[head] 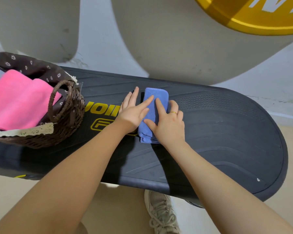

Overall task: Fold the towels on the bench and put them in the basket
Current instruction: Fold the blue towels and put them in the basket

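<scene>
1. Both hands, left hand (134,114) and right hand (167,122), are covering much of the blue towel (156,95).
2. The basket (69,115), left of that towel, is running off the frame's left edge.
3. The left hand is hiding part of the yellow lettering (101,109) on the bench (218,132).

I see a folded blue towel (156,105) lying on the bench (218,132); pink towels (19,100) fill the basket (69,115).
</scene>
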`<state>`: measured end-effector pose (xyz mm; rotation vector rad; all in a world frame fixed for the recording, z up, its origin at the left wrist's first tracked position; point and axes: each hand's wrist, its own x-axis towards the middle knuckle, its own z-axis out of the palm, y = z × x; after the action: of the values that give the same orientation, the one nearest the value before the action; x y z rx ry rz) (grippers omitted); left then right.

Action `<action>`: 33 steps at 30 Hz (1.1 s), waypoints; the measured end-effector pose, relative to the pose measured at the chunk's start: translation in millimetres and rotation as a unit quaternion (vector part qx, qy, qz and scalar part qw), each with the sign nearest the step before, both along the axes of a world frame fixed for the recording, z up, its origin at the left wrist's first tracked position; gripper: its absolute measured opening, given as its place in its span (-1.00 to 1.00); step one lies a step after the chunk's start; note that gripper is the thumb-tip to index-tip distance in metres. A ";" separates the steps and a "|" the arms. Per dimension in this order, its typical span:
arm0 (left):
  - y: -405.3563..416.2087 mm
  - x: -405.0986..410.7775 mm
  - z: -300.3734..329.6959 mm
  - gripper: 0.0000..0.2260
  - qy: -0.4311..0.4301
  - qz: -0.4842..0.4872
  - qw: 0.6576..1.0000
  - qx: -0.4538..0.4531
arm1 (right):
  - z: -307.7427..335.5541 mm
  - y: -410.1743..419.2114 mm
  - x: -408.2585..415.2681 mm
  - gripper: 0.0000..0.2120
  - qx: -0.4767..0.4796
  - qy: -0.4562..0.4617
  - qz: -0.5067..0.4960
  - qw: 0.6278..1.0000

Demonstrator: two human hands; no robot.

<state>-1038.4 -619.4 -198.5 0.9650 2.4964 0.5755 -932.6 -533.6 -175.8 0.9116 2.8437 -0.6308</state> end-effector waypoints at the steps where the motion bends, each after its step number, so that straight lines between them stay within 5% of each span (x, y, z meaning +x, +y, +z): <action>1: -0.3 -0.2 2.1 -0.60 -0.005 -0.002 1.000 -0.007 | 0.1 0.0 2.6 -0.27 -0.010 -0.004 -0.012 1.000; 5: -1.7 -2.1 8.5 -0.62 -0.027 -0.005 0.999 -0.023 | 4.1 1.2 4.1 -0.15 -0.052 -0.028 -0.073 0.996; 8: -3.0 -2.9 13.3 -0.61 -0.011 -0.022 0.999 -0.041 | 3.7 -2.9 -2.7 -0.32 -0.126 -0.051 -0.122 0.983; 15: -14.3 3.9 48.9 -0.38 0.213 -0.107 0.969 -0.068 | 14.7 -6.9 -5.9 -0.47 -0.237 -0.002 -0.087 0.968; 19: -38.9 11.2 80.6 -0.20 0.304 -0.239 0.917 -0.098 | 43.5 -7.6 19.5 -0.41 -0.144 -0.021 0.078 0.986; 23: -59.4 20.4 117.7 -0.15 0.320 -0.295 0.887 -0.155 | 91.3 -13.0 28.1 -0.37 0.002 -0.034 0.257 0.966; 27: -92.7 25.6 151.3 -0.10 0.188 -0.208 0.953 -0.113 | 150.0 -30.2 16.8 -0.37 0.137 0.002 0.366 0.920; 33: -172.4 17.9 188.9 -0.55 0.127 -0.067 0.990 -0.012 | 192.4 -77.7 -16.3 -0.52 0.221 0.020 0.354 0.908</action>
<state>-1020.5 -791.8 -9.6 1.2558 2.6216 0.4008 -949.0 -611.4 16.5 -0.1636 3.0769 0.0863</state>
